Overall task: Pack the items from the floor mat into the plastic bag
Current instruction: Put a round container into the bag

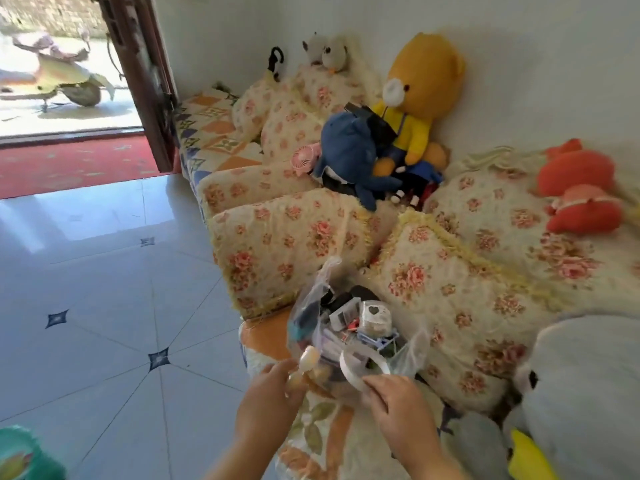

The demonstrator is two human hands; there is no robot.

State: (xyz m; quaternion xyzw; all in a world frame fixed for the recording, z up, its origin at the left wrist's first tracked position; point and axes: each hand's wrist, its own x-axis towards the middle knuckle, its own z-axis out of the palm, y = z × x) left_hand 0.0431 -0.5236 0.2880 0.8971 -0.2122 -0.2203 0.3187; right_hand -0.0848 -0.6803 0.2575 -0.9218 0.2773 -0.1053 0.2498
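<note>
A clear plastic bag [311, 306] stands open on the patterned floor mat [311, 434], stuffed with several small items, among them a white box with a heart [375, 315] and a small blue rack [377, 339]. My left hand [268, 398] grips a small pale figure-shaped item [306, 363] at the bag's near edge. My right hand [394, 400] pinches a white tape-like ring [353, 367] at the bag's mouth.
Floral cushions [294, 240] line the mat beyond the bag. Plush toys sit behind: a yellow bear [419, 88], a blue one [349, 150], red ones [578, 188], a grey one [585, 393] at right. A pink hand fan [304, 157] lies there. Tiled floor [104, 306] spreads left.
</note>
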